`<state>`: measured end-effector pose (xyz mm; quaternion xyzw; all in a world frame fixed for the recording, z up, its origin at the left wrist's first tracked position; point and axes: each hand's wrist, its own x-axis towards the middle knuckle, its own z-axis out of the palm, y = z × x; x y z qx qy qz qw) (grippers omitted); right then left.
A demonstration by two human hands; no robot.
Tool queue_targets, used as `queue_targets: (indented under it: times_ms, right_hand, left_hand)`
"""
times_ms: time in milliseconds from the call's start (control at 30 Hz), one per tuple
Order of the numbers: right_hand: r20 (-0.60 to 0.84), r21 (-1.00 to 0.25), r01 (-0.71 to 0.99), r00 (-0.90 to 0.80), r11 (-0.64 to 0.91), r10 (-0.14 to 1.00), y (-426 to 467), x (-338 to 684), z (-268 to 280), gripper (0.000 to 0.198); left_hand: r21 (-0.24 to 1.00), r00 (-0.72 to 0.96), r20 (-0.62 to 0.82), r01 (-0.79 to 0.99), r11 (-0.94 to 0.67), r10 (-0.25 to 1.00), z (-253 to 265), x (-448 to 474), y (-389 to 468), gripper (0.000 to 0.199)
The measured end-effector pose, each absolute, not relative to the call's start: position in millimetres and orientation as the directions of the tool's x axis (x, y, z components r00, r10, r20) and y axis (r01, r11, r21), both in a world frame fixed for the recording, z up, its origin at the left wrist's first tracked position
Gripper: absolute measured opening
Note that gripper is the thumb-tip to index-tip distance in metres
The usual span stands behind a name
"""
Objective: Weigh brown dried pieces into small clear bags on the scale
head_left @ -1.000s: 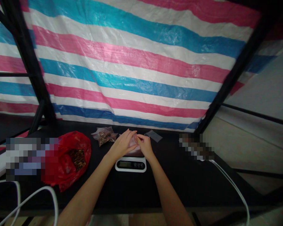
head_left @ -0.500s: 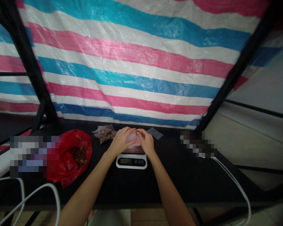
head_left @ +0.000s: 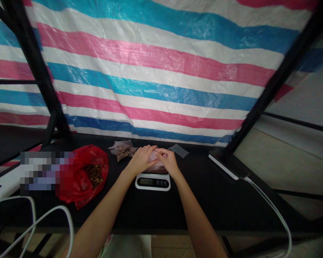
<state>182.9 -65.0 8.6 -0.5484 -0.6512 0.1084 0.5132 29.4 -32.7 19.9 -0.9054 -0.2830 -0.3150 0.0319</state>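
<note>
Both hands meet above a white kitchen scale (head_left: 153, 182) with a dark display. Between them is a small clear plastic bag (head_left: 154, 157), mostly covered by the fingers. My left hand (head_left: 142, 158) is closed on its left side, thumb toward the middle. My right hand (head_left: 169, 162) pinches the bag's upper right part with bent fingers. What the bag contains cannot be made out. Just behind the left hand lie filled clear bags (head_left: 122, 150) of brown dried pieces. A flat clear bag (head_left: 181, 151) lies behind the right hand.
An open red plastic bag (head_left: 79, 191) with brown dried pieces (head_left: 94, 175) stands on the black table (head_left: 199, 211) at left. A phone-like device (head_left: 227, 165) with white cables lies at right. Black metal posts and a striped sheet (head_left: 156, 79) rise behind.
The view has shifted slightly, moving the table items a little rightward in the picture. Both hands stay at the clear bag, and the right fingers have drawn closer to the left ones.
</note>
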Motion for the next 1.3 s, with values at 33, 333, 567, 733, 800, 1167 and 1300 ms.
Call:
queue_targets:
  times_ms: [33,333,567,733,800,1167,1300]
  right_hand:
    - [0.541,-0.707,0.602,0.124,0.371,0.831,-65.2,182.9,8.6,0.028]
    - [0.486,-0.636,0.731,0.132,0.246,0.864,-73.5,179.0,15.9,0.031]
    - [0.468,-0.613,0.761,0.134,0.212,0.873,-74.8,181.0,18.1,0.025]
    - [0.469,-0.604,0.779,0.175,0.169,0.866,-75.5,184.0,22.4,0.032]
    - [0.500,-0.602,0.792,0.272,0.104,0.822,-74.1,189.8,21.8,0.029]
    - [0.186,-0.653,0.711,0.483,-0.260,0.855,-54.9,233.2,-9.8,0.059]
    - [0.187,-0.658,0.697,0.519,-0.286,0.834,-51.8,232.4,-14.0,0.046]
  left_hand:
    - [0.108,0.649,0.577,0.541,-0.834,0.496,20.0,28.8,-32.7,0.053]
    - [-0.021,0.690,0.517,0.601,-0.799,0.506,24.9,24.3,-32.4,0.056]
    - [0.029,0.637,0.561,0.623,-0.782,0.529,25.7,32.4,-40.1,0.048]
    - [0.125,0.590,0.558,0.635,-0.762,0.583,23.3,36.8,-40.7,0.041]
    - [0.165,0.583,0.548,0.628,-0.760,0.600,22.3,37.2,-39.2,0.041]
    - [0.356,0.688,0.422,0.473,-0.806,0.591,11.0,39.8,-31.2,0.054]
    - [0.359,0.671,0.450,0.467,-0.808,0.588,9.7,38.6,-31.3,0.059]
